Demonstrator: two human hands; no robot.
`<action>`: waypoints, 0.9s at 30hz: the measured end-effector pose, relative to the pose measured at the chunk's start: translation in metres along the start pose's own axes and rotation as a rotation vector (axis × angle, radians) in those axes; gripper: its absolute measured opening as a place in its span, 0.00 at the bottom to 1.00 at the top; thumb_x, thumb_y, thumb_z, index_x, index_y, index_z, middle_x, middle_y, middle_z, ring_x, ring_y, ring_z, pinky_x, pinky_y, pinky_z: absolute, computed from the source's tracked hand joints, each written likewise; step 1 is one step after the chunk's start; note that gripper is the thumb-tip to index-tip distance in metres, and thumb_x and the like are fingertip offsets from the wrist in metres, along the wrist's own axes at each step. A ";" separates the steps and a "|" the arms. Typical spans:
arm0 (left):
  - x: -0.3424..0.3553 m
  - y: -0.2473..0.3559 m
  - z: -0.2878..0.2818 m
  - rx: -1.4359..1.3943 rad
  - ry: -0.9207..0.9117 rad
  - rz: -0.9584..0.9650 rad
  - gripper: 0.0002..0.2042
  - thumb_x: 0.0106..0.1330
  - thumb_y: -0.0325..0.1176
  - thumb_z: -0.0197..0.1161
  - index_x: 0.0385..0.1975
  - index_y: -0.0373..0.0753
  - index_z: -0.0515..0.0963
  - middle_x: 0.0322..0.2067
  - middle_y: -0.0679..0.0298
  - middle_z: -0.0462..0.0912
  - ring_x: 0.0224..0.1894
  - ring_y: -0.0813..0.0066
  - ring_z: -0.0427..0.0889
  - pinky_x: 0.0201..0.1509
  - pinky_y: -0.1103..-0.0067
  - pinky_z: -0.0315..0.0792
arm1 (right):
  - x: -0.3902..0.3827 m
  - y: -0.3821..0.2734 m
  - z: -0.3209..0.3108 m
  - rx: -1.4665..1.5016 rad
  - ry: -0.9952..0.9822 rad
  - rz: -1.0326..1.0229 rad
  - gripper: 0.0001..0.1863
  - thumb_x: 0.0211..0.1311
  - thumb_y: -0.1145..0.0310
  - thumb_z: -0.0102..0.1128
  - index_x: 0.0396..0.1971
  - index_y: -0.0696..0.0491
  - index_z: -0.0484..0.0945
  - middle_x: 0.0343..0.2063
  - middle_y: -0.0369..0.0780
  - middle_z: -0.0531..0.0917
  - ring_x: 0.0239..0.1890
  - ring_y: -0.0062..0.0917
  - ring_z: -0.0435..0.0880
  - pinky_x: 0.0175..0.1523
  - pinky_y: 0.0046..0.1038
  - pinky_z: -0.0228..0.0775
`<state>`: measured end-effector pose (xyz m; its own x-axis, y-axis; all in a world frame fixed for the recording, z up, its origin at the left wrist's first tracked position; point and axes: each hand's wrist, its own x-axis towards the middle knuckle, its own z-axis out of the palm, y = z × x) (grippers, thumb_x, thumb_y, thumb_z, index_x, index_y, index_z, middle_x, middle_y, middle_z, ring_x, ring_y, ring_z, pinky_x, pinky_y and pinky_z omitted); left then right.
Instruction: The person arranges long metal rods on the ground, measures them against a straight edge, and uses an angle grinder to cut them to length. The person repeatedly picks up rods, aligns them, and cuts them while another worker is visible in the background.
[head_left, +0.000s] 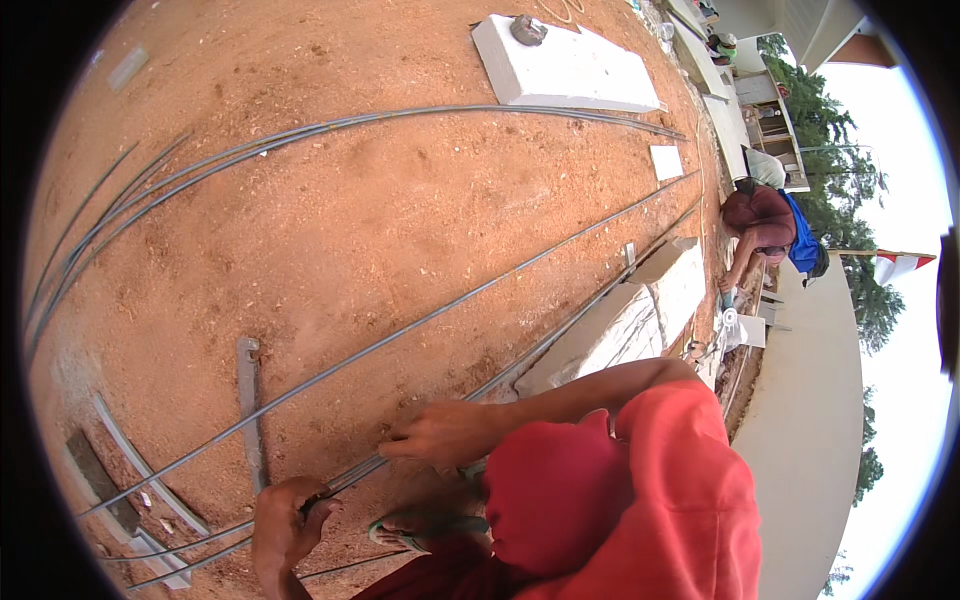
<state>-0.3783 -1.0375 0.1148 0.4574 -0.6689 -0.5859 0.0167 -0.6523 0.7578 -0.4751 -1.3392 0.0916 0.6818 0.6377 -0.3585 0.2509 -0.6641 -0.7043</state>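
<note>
While left hand [285, 525] fists rebar [400, 340], right hand [440, 435] presses.

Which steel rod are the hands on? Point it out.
The lowest rod, running past the sandalled foot. The left hand grips it and the right hand rests on it; the other rods lie untouched up the dirt.

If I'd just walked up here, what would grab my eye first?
Long steel rods sweep across the red dirt ground. At the bottom, the person's left hand grips the rods and the right hand rests on them. A white concrete slab lies at top, and another person crouches at right.
</note>
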 end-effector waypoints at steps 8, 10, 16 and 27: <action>0.019 0.007 -0.022 0.015 0.082 0.060 0.07 0.55 0.25 0.77 0.23 0.32 0.83 0.16 0.54 0.77 0.17 0.68 0.76 0.23 0.73 0.65 | 0.019 0.006 -0.028 0.109 0.076 0.025 0.17 0.58 0.71 0.61 0.48 0.55 0.77 0.34 0.48 0.85 0.36 0.48 0.88 0.39 0.46 0.81; 0.026 0.004 -0.020 -0.012 0.072 0.035 0.07 0.55 0.24 0.76 0.22 0.32 0.82 0.16 0.54 0.77 0.18 0.69 0.76 0.23 0.73 0.64 | 0.020 0.004 -0.043 0.094 0.033 0.070 0.15 0.59 0.71 0.60 0.47 0.55 0.77 0.34 0.48 0.85 0.37 0.48 0.88 0.39 0.47 0.80; 0.054 0.005 0.004 -0.003 0.143 0.133 0.08 0.58 0.25 0.76 0.23 0.31 0.82 0.16 0.54 0.76 0.18 0.69 0.76 0.24 0.73 0.65 | 0.007 0.024 -0.064 -0.017 0.010 0.129 0.11 0.66 0.68 0.58 0.47 0.53 0.78 0.33 0.47 0.85 0.38 0.48 0.88 0.40 0.48 0.79; 0.097 0.053 0.035 0.149 0.096 0.204 0.08 0.66 0.32 0.70 0.40 0.34 0.84 0.27 0.47 0.84 0.30 0.48 0.85 0.35 0.62 0.76 | -0.043 0.078 -0.049 -0.071 0.116 0.203 0.19 0.66 0.67 0.56 0.56 0.51 0.78 0.39 0.47 0.83 0.43 0.46 0.86 0.48 0.46 0.77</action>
<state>-0.3644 -1.1491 0.0882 0.5204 -0.7599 -0.3896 -0.2128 -0.5572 0.8026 -0.4511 -1.4373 0.0821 0.7966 0.4423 -0.4122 0.1459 -0.8023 -0.5788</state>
